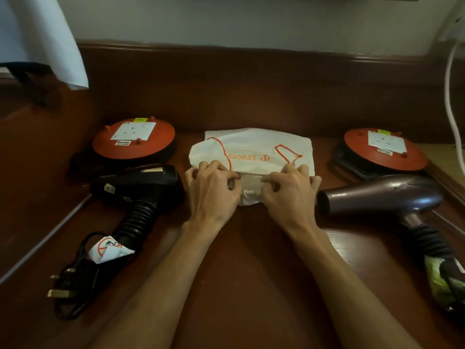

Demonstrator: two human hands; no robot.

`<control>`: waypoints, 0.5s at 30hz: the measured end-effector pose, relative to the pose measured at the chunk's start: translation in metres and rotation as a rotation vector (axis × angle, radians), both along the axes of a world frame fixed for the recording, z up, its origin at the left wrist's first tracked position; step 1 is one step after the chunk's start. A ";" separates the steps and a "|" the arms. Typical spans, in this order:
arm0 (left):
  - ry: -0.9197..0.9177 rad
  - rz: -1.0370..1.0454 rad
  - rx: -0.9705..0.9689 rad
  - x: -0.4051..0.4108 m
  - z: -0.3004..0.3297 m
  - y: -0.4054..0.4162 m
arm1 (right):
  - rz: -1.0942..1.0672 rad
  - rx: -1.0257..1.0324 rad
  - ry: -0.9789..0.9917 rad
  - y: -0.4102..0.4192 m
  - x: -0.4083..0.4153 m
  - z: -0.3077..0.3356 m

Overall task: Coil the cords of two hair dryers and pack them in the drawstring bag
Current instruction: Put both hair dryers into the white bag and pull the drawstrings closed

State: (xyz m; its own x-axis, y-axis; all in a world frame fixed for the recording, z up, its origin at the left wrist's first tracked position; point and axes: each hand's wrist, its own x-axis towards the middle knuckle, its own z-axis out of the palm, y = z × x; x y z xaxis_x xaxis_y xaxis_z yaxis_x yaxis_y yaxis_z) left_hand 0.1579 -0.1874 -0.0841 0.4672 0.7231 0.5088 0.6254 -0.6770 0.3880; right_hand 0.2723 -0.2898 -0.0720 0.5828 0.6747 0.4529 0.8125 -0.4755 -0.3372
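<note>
Dark wooden table [251, 260] carries white drawstring bag [254, 149], two hair dryers [141, 187] [382, 195], two orange cord reels [133, 139] [385, 149].

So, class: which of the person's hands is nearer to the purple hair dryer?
Right. The right hand grips the bag's edge just beside the purple hair dryer's nozzle; the left hand grips the bag farther off, nearer the black dryer.

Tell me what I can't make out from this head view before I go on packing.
- Bag mouth: covered by left hand and right hand; how far open is unclear.
- Purple dryer cord: cut off by the right edge.
- Black dryer cord: dark bundle, coil state unclear.
- Reel label text: too small to read.
</note>
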 end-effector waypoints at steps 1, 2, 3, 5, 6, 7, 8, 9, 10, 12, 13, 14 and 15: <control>-0.019 0.002 -0.003 0.000 -0.001 -0.001 | -0.032 -0.001 -0.022 -0.001 0.002 0.000; -0.021 0.004 0.000 0.000 -0.001 -0.002 | -0.058 -0.023 -0.035 -0.001 0.003 0.001; -0.011 0.009 0.016 0.001 -0.001 -0.002 | -0.072 -0.040 -0.034 -0.001 0.004 0.003; 0.041 0.018 0.061 0.002 0.002 -0.002 | -0.067 -0.066 -0.012 -0.001 0.003 0.008; 0.084 0.010 0.062 0.002 0.004 -0.002 | -0.048 -0.093 0.002 -0.001 0.002 0.011; 0.131 -0.003 0.047 0.000 0.005 -0.001 | -0.021 -0.123 0.014 -0.002 0.001 0.013; 0.169 -0.018 0.028 -0.001 0.005 0.001 | 0.008 -0.150 0.023 -0.002 0.000 0.013; 0.182 -0.032 0.016 -0.003 0.005 0.003 | 0.035 -0.162 0.027 -0.003 0.001 0.013; 0.164 -0.041 0.012 -0.006 0.005 0.005 | 0.053 -0.147 0.027 -0.004 0.003 0.013; 0.078 -0.028 0.023 -0.011 0.006 0.011 | 0.029 -0.018 0.006 -0.008 0.010 0.014; 0.039 -0.017 0.039 -0.013 0.007 0.013 | 0.000 0.056 -0.009 -0.010 0.013 0.014; 0.017 -0.005 0.060 -0.014 0.007 0.014 | -0.022 0.101 -0.029 -0.012 0.016 0.015; 0.006 -0.001 0.082 -0.014 0.007 0.014 | -0.032 0.104 -0.044 -0.013 0.017 0.015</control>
State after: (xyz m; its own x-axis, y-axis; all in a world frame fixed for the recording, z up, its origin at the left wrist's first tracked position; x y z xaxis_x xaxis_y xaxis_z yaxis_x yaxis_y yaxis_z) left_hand 0.1439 -0.1737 -0.0771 0.4711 0.6789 0.5631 0.6271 -0.7068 0.3274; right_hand 0.2897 -0.3024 -0.0571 0.5814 0.6042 0.5448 0.8125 -0.4660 -0.3502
